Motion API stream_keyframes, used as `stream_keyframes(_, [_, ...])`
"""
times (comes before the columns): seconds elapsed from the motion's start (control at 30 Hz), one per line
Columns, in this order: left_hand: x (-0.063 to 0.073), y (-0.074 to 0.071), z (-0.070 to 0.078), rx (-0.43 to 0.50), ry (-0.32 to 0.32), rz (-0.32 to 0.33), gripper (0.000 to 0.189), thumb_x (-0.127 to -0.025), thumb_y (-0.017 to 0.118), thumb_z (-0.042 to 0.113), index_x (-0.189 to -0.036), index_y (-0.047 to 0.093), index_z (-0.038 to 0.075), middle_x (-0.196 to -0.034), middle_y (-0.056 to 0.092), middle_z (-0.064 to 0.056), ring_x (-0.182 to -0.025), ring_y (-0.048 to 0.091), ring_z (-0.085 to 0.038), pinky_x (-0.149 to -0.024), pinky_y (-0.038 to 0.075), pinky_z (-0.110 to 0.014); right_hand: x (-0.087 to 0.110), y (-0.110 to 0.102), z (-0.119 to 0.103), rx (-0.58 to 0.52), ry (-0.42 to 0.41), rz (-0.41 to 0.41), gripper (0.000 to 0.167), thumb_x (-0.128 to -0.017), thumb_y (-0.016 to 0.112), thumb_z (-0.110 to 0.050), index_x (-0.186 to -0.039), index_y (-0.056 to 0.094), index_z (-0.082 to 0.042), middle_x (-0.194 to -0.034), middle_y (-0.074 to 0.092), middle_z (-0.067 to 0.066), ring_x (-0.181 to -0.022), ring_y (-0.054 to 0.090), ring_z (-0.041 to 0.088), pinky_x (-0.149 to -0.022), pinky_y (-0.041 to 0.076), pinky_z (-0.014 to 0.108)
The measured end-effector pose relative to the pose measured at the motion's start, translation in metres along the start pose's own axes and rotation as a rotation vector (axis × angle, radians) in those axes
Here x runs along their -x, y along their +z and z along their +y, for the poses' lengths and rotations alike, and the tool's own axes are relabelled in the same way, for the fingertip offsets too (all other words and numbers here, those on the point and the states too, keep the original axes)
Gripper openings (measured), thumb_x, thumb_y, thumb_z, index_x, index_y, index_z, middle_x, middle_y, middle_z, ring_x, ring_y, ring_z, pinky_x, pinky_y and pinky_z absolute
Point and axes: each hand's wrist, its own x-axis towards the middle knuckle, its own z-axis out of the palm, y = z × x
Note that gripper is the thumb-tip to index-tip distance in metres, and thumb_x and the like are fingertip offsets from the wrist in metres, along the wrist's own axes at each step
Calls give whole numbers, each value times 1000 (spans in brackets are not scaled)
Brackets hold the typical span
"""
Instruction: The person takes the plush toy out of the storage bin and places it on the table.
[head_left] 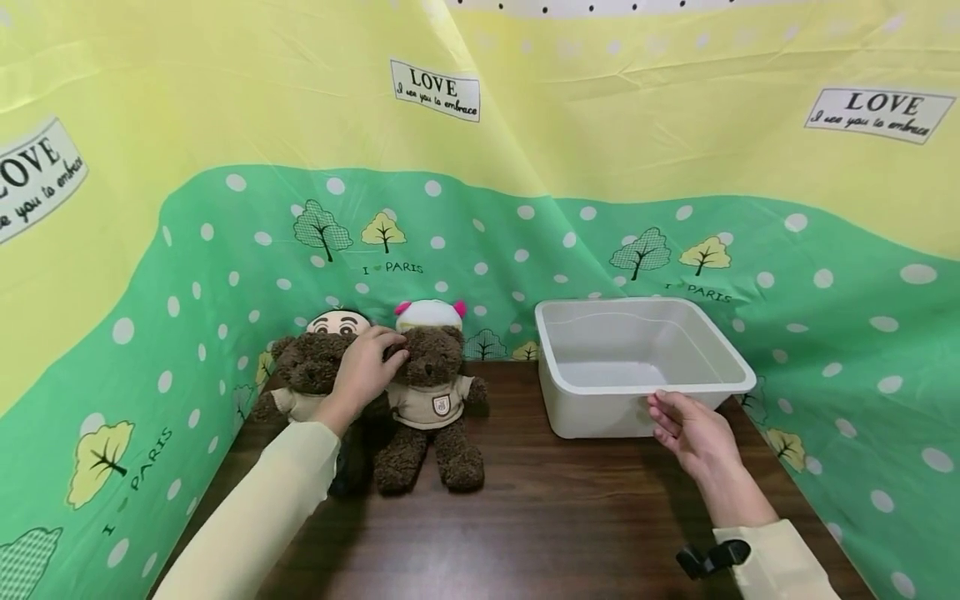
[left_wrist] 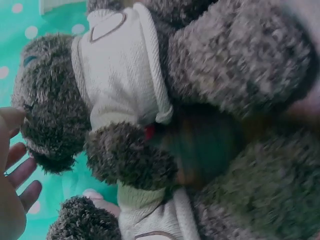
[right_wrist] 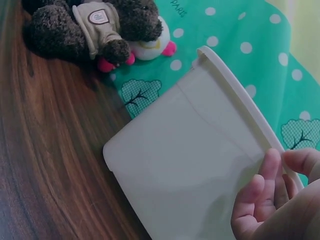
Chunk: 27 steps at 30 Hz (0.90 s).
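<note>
Two dark brown teddy bears in beige tops sit side by side. My left hand (head_left: 365,367) reaches over between them, its fingertips at the head of the right teddy bear (head_left: 429,358). In the left wrist view, its loosely bent fingers (left_wrist: 15,165) are spread beside that furry head. Part of the left teddy bear (head_left: 311,367) is hidden behind my forearm. On the right, my right hand (head_left: 693,433) pinches the front rim of a light grey plastic bin (head_left: 600,414), thumb and fingers on the lip in the right wrist view.
Behind the left bear shows a doll's head (head_left: 337,321) with drawn eyes. A white plush toy (head_left: 429,313) with pink sides stands behind the right bear. All rest on a dark wooden table (head_left: 525,517), against a green and yellow printed cloth (head_left: 495,225).
</note>
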Motion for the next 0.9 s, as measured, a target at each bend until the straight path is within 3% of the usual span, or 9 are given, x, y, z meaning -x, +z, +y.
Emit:
stream_keyframes(0.1, [12,-4,2,56,10,53,24,-100,69,24,-117,76,10,-124,68,-8,-118,63,-31,-98,53,-53,-1,2,0,24,1,0,6,-97,74,-26,-94,76,-20,-90,78,-8,-81,71,5,-69,58,25])
stream_keyframes(0.2, [26,-10,4,94,30,58,22,-100,69,23,-117,77,11,-123,68,-6,-113,66,-30,-92,55,-52,-2,4,-1,63,-1,1,6,-96,75,-27,-96,76,-21,-91,78,-9,-82,72,5,-70,59,25])
stream_keyframes(0.3, [41,-16,6,115,54,14,24,-100,68,25,-119,76,12,-123,68,-4,-110,67,-28,-88,56,-50,-3,5,-3,90,-8,2,6,-96,75,-28,-96,75,-22,-90,77,-10,-82,71,4,-69,59,25])
stream_keyframes(0.4, [57,-21,6,139,76,-63,27,-101,67,25,-123,74,12,-124,69,-3,-113,67,-29,-92,56,-52,-5,5,-5,81,-6,-13,6,-96,74,-27,-95,76,-22,-90,77,-10,-82,70,4,-70,59,24])
stream_keyframes(0.57, [83,-25,1,171,54,-196,30,-101,68,26,-129,71,17,-127,70,-2,-118,66,-27,-98,54,-53,-9,6,-6,25,22,-48,8,-98,72,-23,-94,77,-21,-92,78,-9,-82,70,4,-71,58,24])
stream_keyframes(0.73, [100,-22,-4,174,59,-205,28,-99,70,25,-127,71,21,-126,70,3,-119,65,-23,-99,53,-50,-9,5,-2,-18,45,-48,12,-99,70,-20,-90,79,-21,-92,78,-8,-82,71,4,-69,57,25])
stream_keyframes(0.9, [110,-19,-5,181,62,-189,29,-98,71,25,-127,71,22,-124,70,5,-117,66,-21,-97,54,-48,-11,4,1,64,-2,-63,8,-99,71,-21,-95,78,-20,-95,79,-8,-85,72,4,-70,58,24])
